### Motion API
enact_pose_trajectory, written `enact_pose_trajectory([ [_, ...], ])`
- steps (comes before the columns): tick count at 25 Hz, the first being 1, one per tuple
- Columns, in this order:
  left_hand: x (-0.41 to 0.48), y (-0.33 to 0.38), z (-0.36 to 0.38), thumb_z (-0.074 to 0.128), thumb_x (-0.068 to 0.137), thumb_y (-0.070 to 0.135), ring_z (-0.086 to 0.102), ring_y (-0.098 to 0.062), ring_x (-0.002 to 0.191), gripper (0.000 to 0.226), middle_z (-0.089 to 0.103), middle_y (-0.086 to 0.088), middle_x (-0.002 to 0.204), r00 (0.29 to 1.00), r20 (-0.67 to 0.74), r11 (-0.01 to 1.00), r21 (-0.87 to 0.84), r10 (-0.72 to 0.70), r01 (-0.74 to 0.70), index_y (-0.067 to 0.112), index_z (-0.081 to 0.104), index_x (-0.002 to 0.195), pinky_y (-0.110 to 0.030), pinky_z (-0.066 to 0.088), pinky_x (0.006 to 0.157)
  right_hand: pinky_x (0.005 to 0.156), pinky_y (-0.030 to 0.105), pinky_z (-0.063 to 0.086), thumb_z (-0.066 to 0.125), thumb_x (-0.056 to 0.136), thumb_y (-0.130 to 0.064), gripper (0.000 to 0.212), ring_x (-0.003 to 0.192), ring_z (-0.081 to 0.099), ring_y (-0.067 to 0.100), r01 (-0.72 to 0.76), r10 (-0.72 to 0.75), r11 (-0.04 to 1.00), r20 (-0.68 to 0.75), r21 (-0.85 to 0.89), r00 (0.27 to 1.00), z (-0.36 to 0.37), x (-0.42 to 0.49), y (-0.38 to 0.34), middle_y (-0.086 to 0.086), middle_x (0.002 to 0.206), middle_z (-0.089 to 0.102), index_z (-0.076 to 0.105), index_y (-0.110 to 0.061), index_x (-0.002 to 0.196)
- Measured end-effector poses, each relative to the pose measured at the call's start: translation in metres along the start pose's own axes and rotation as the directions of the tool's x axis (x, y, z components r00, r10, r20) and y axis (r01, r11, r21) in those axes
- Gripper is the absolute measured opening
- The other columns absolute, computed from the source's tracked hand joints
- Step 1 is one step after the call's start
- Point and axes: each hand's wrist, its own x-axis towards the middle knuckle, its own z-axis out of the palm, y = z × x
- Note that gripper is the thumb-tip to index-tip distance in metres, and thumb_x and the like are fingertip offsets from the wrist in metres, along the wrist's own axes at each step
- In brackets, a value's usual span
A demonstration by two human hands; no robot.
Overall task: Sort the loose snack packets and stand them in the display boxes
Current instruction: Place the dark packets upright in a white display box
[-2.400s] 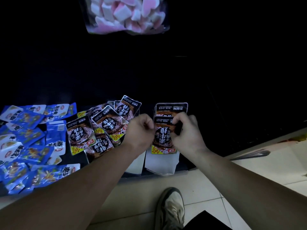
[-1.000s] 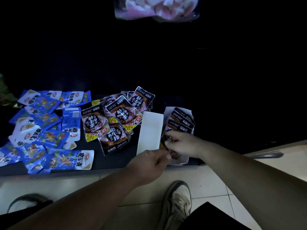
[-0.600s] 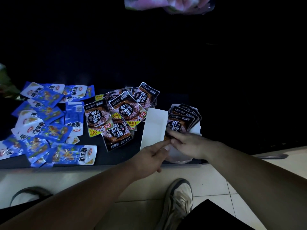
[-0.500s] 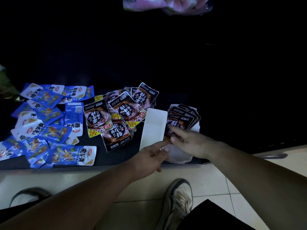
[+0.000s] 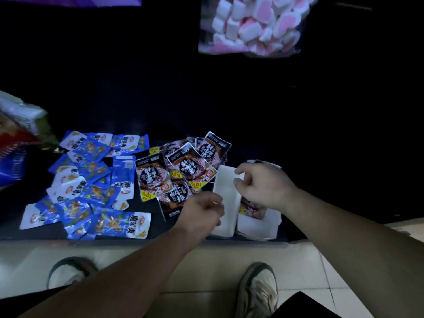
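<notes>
Head view: releases brown foil snack packets (image 5: 251, 207) into white cardboard display box (image 5: 226, 203), freeing loosely curled, empty right hand (image 5: 263, 187) and left hand (image 5: 202, 214) for more.

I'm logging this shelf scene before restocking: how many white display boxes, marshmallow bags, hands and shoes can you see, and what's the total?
White display boxes: 2
Marshmallow bag: 1
Hands: 2, left hand and right hand
Shoes: 2
Total: 7
</notes>
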Motion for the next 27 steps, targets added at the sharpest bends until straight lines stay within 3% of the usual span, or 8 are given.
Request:
enact_pose_trajectory([
  [4,0.008,-0.015,-0.054,0.059,0.095,0.011,0.066,-0.023,0.069,0.019,0.073,-0.01,0.094,0.965,-0.258,0.999,-0.018,-0.051,0.049,0.02,0.067,0.109,-0.023,0.048,0.053,0.069,0.035,0.054,0.055,0.096,-0.049,0.025,0.076,0.065,0.02,0.038,-0.074,0.951,0.108,0.307,0.991,0.028,0.029,-0.068,-0.003,0.09,0.069,0.066,-0.032,0.111],
  [7,0.024,-0.032,-0.101,0.062,0.094,0.029,0.064,-0.012,0.077,0.019,0.068,0.009,0.091,0.941,-0.339,0.988,0.141,-0.012,0.064,0.029,0.064,0.113,-0.026,0.05,0.067,0.086,0.036,0.051,0.046,0.095,-0.07,0.049,0.105,0.063,0.018,-0.072,-0.094,0.865,0.303,0.496,0.948,0.07,0.041,-0.115,-0.002,0.12,0.066,0.061,-0.034,0.125],
  [11,0.066,-0.025,-0.144,0.066,0.091,0.04,0.067,-0.018,0.094,0.045,0.061,0.008,0.118,0.943,-0.333,0.98,0.184,-0.017,0.082,0.033,0.057,0.134,-0.032,0.057,0.083,0.116,0.047,0.034,0.035,0.093,-0.079,0.073,0.151,0.028,0.027,-0.111,0.012,0.913,0.244,0.392,0.97,0.101,0.074,-0.13,-0.004,0.166,0.022,0.035,-0.039,0.154],
  [16,0.094,-0.053,-0.152,0.066,0.082,0.043,0.058,-0.032,0.119,0.062,0.048,-0.003,0.141,0.93,-0.342,0.944,0.242,-0.134,0.225,0.041,0.05,0.141,-0.047,0.057,0.095,0.123,0.064,0.012,0.042,0.09,-0.077,0.077,0.157,-0.006,0.033,-0.37,0.337,0.893,0.162,0.257,0.927,0.121,0.142,-0.113,-0.001,0.171,-0.013,0.019,-0.048,0.157],
  [19,0.101,-0.06,-0.152,0.069,0.086,0.041,0.047,-0.031,0.13,0.059,0.041,0.002,0.138,0.914,-0.394,0.963,0.194,-0.097,0.186,0.039,0.051,0.142,-0.048,0.049,0.106,0.119,0.067,0.019,0.043,0.08,-0.083,0.082,0.155,0.004,0.043,-0.485,0.455,0.838,0.171,0.25,0.874,0.137,0.175,-0.108,0.003,0.171,-0.005,0.011,-0.059,0.153],
  [22,0.103,-0.063,-0.149,0.076,0.078,0.039,0.058,-0.026,0.118,0.062,0.048,0.007,0.129,0.907,-0.408,0.991,0.029,-0.104,0.127,0.038,0.057,0.137,-0.044,0.054,0.101,0.115,0.064,0.029,0.044,0.073,-0.091,0.089,0.15,0.023,0.046,-0.504,0.457,0.813,0.216,0.29,0.863,0.137,0.186,-0.103,-0.001,0.171,0.01,0.01,-0.063,0.151],
  [25,0.101,-0.064,-0.149,0.077,0.077,0.03,0.069,-0.018,0.092,0.063,0.057,-0.002,0.134,0.903,-0.393,0.979,-0.164,-0.174,0.117,0.036,0.057,0.136,-0.029,0.061,0.075,0.12,0.067,0.019,0.047,0.079,-0.088,0.088,0.155,0.0,0.045,-0.518,0.473,0.803,0.213,0.294,0.855,0.129,0.183,-0.102,-0.002,0.171,-0.01,0.01,-0.06,0.154],
  [27,0.1,-0.06,-0.148,0.075,0.085,0.012,0.07,-0.014,0.078,0.062,0.058,-0.004,0.133,0.906,-0.371,0.951,-0.294,-0.202,0.091,0.028,0.053,0.141,-0.024,0.059,0.063,0.12,0.064,0.022,0.047,0.08,-0.086,0.088,0.156,0.003,0.039,-0.406,0.359,0.868,0.206,0.286,0.911,0.129,0.175,-0.109,-0.006,0.17,-0.003,0.007,-0.06,0.154],
])
